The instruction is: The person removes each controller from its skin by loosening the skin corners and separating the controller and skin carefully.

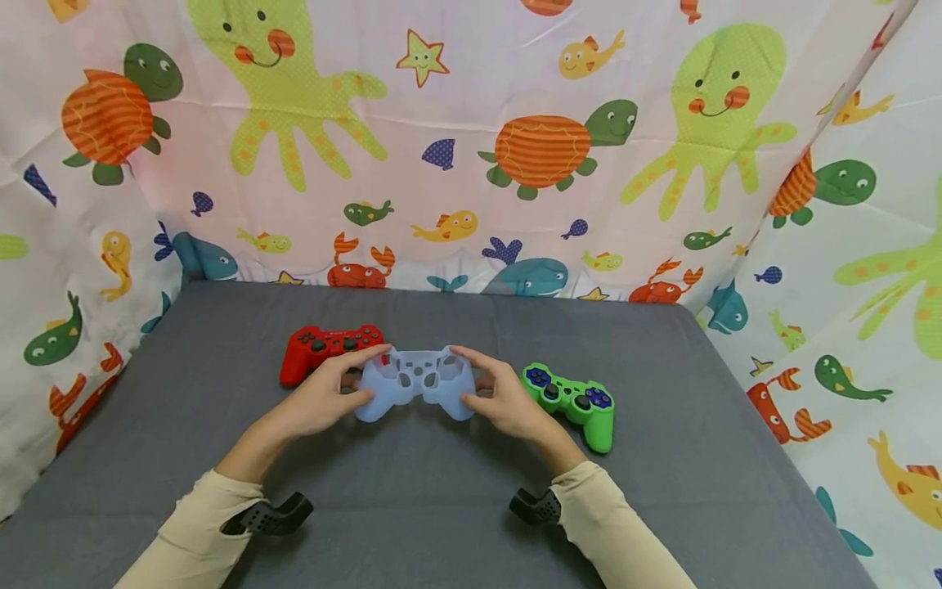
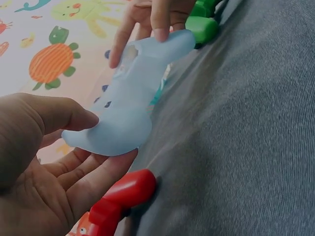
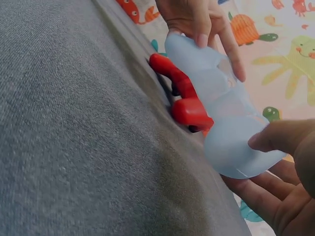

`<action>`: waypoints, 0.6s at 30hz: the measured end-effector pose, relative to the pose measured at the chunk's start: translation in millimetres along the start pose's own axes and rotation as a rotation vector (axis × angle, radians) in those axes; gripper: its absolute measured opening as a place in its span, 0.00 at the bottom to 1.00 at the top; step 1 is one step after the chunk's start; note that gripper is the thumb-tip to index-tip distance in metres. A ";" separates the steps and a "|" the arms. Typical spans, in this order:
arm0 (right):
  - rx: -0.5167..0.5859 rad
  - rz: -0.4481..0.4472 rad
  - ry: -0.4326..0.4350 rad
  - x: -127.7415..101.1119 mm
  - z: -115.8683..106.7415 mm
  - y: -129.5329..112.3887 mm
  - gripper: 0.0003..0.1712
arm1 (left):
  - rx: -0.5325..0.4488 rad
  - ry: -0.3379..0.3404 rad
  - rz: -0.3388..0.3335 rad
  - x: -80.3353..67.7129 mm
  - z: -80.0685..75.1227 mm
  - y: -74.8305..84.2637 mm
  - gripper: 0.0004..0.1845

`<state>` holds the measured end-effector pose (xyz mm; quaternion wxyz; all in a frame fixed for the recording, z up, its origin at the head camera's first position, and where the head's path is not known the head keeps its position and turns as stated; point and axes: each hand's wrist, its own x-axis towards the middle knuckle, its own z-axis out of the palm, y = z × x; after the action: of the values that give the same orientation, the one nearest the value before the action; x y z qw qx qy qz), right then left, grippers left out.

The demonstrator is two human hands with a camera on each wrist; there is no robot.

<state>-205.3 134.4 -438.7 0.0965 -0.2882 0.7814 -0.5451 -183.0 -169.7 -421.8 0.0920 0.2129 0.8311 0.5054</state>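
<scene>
A pale blue, translucent silicone controller cover (image 1: 418, 370) is held up over the table between both hands. It has cut-out holes for sticks and buttons and looks hollow. My left hand (image 1: 324, 397) pinches its left grip, thumb on the near side and fingers behind, as the left wrist view shows on the cover (image 2: 118, 130). The right hand (image 1: 511, 401) pinches the opposite grip the same way, its thumb pressed on the cover (image 3: 241, 147) in the right wrist view. Behind my left hand lies a red game controller (image 1: 309, 352), partly hidden. A green game controller (image 1: 581, 401) lies beside my right hand.
A dark grey cloth covers the table (image 1: 412, 523). White fabric with sea-animal prints (image 1: 456, 106) hangs along the back and both sides. Each wrist wears a black camera mount (image 1: 275, 515) over a beige sleeve (image 1: 199, 532).
</scene>
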 end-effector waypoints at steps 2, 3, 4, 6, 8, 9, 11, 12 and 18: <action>-0.001 -0.007 0.008 0.1 0.2 -1.9 0.38 | 0.013 0.006 0.000 -0.9 -1.4 0.2 0.35; 0.000 -0.010 0.010 0.2 0.5 -2.9 0.38 | 0.015 0.011 -0.003 -1.7 -2.1 0.3 0.35; 0.004 -0.009 0.009 0.5 1.4 -4.2 0.38 | 0.018 0.016 -0.004 -3.3 -2.9 -0.3 0.35; 0.000 -0.009 0.006 1.1 3.6 -6.4 0.37 | 0.027 0.026 0.001 -6.7 -4.5 -1.7 0.35; -0.007 0.001 0.006 1.5 6.1 -7.8 0.37 | 0.028 0.030 0.003 -10.2 -5.9 -3.2 0.35; -0.011 0.004 0.006 1.3 7.4 -9.0 0.37 | 0.026 0.030 0.008 -12.0 -6.6 -3.9 0.35; -0.026 0.009 0.005 1.1 10.4 -9.5 0.37 | 0.022 0.030 0.016 -15.9 -8.1 -5.6 0.35; -0.034 0.012 0.004 0.9 11.9 -9.8 0.37 | 0.019 0.031 0.018 -17.9 -8.9 -6.6 0.35; -0.054 0.016 -0.015 0.2 20.6 -11.9 0.37 | 0.023 0.034 0.018 -28.7 -14.8 -11.8 0.34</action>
<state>-191.7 115.1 -435.8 0.0988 -0.2886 0.7972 -0.5210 -165.8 -199.1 -426.9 0.0709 0.2130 0.8363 0.5003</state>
